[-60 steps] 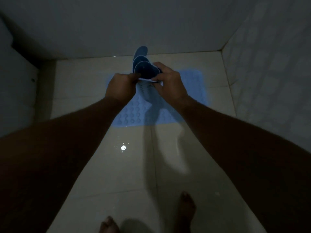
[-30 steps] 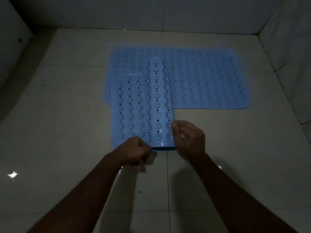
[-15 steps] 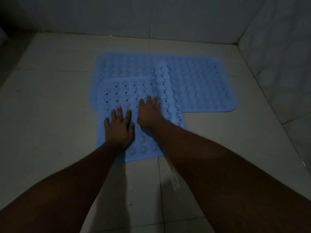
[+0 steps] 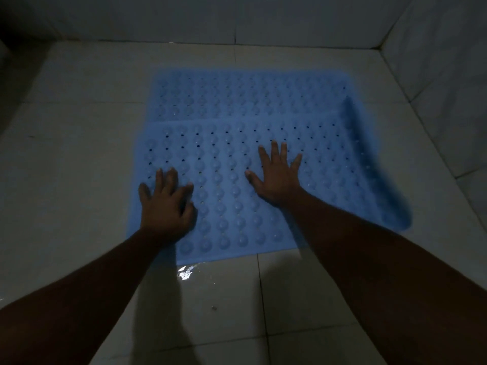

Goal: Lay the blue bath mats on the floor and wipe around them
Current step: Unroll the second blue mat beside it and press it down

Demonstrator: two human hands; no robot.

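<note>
Blue near mat (image 4: 232, 204) overlapping far mat (image 4: 237, 96), left hand (image 4: 166, 206) and right hand (image 4: 278, 177) pressing flat, grips wide

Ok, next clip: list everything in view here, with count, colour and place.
far bath mat: one, blue, flat on the floor toward the back wall.
near bath mat: one, blue, in front, far edge overlapping the far bath mat; right end looks raised, blurred.
floor: pale glossy tiles.
walls: grey-white tiles, behind and right.
water patch: one, glinting, at the near bath mat's front edge.
speck: one, dark, on the floor.
left hand, right hand: bare, pressing the near bath mat.
</note>
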